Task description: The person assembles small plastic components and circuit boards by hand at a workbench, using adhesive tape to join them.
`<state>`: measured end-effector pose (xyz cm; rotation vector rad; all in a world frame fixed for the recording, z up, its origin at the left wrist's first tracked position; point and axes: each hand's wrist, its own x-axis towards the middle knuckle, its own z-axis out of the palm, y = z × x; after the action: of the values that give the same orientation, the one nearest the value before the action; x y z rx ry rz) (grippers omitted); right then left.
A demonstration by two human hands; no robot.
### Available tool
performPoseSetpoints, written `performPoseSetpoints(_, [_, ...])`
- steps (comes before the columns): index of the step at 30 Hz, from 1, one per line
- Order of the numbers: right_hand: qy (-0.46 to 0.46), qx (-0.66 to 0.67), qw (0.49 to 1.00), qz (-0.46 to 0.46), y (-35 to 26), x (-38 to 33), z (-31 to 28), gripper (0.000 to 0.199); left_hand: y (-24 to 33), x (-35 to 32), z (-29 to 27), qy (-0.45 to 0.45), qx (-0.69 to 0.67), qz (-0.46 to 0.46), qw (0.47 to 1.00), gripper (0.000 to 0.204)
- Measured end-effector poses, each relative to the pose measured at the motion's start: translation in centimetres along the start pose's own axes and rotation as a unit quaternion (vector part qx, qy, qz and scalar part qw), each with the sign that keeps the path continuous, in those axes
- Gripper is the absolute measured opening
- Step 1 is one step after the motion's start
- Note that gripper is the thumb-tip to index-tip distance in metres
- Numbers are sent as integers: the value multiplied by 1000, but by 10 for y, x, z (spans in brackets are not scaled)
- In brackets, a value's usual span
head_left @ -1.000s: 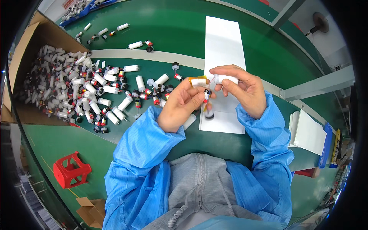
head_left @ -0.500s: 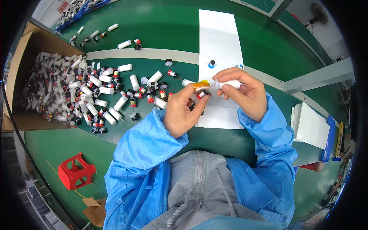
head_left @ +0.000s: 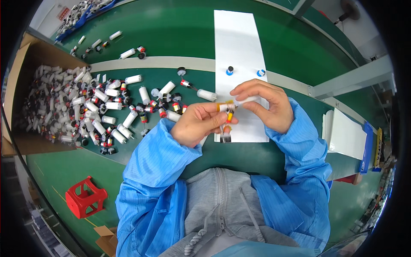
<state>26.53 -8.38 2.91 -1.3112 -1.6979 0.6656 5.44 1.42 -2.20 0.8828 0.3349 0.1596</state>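
Note:
My left hand (head_left: 198, 123) pinches a small orange and red part (head_left: 227, 112) over the near end of a white sheet (head_left: 238, 48). My right hand (head_left: 266, 104) holds a small white tube (head_left: 248, 100) against that part, fingers curled round it. Both hands meet above the sheet's front edge. A few more small red and black pieces (head_left: 225, 132) lie on the sheet just under my hands. A white tube (head_left: 206, 94) lies on the green table (head_left: 180, 30) just left of the sheet.
A cardboard box (head_left: 30, 64) at the left spills several white tubes with red and black caps (head_left: 102, 107) across the table. Two small blue caps (head_left: 230, 70) sit further up the sheet. White sheets in a blue tray (head_left: 349, 137) lie right. A red crate (head_left: 85, 198) stands on the floor.
The view has shifted so hands and sheet sit lower in the picture. My hands stay together on the small part, fingers turning slightly.

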Motion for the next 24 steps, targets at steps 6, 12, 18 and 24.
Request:
performPoseSetpoints(6, [144,-201,969,28,31,-16,-8,27,4,-3,9,-4,-54,-45,998,39])
performPoseSetpoints(12, [121,-372,920,9,59,-59,7,31,2,2,9,68,-68,-10,995,34])
performPoseSetpoints(18, [86,-453,886,44,59,-68,18,33,1,2,11,116,-24,-16,993,34])
performPoseSetpoints(24, [138,-476,863,100,53,-63,19,30,-2,2,10,122,3,-11,992,34])
